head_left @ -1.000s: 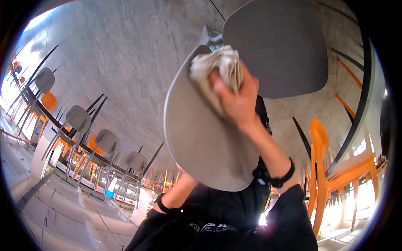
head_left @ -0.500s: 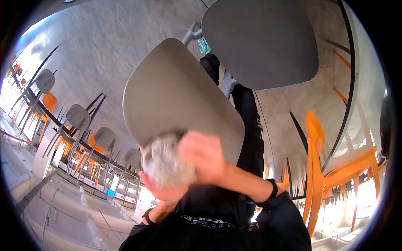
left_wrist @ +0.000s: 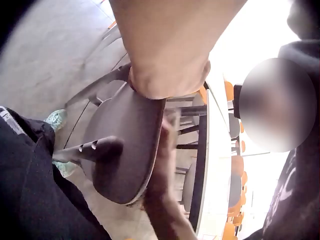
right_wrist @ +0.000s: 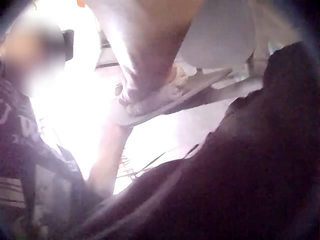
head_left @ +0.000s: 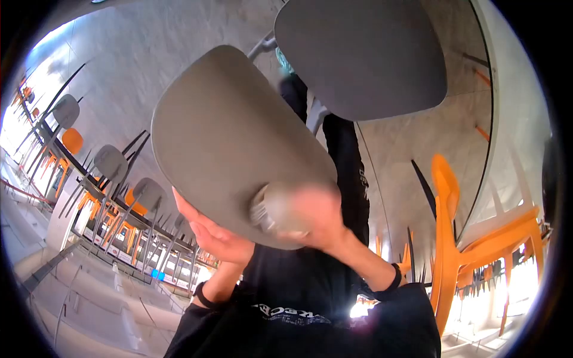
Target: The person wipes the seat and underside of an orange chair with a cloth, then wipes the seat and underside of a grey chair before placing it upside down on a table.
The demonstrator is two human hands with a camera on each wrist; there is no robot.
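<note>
A grey chair backrest (head_left: 221,131) tilts in front of the body, with the chair's darker seat (head_left: 364,59) beyond it. At the backrest's lower left edge, my left hand (head_left: 224,241) grips the rim; the left wrist view has this hand (left_wrist: 170,75) over the edge, most of its fingers hidden. My right hand (head_left: 319,215), blurred, holds a crumpled pale cloth (head_left: 271,212) against the backrest's near face, low and to the right. In the right wrist view the cloth (right_wrist: 175,85) lies bunched under the hand along the panel.
An orange chair (head_left: 444,238) stands at the right beside a pale tabletop (head_left: 519,173). Grey and orange chairs (head_left: 110,164) line the left side. Legs in black trousers (head_left: 346,155) and a light green shoe (left_wrist: 56,120) are close by the chair. Grey floor (head_left: 131,71) lies around.
The cloth came down from the backrest's far end to its near edge, close to the left hand, then moved right across the panel with the right hand. The backrest shifted left in view.
</note>
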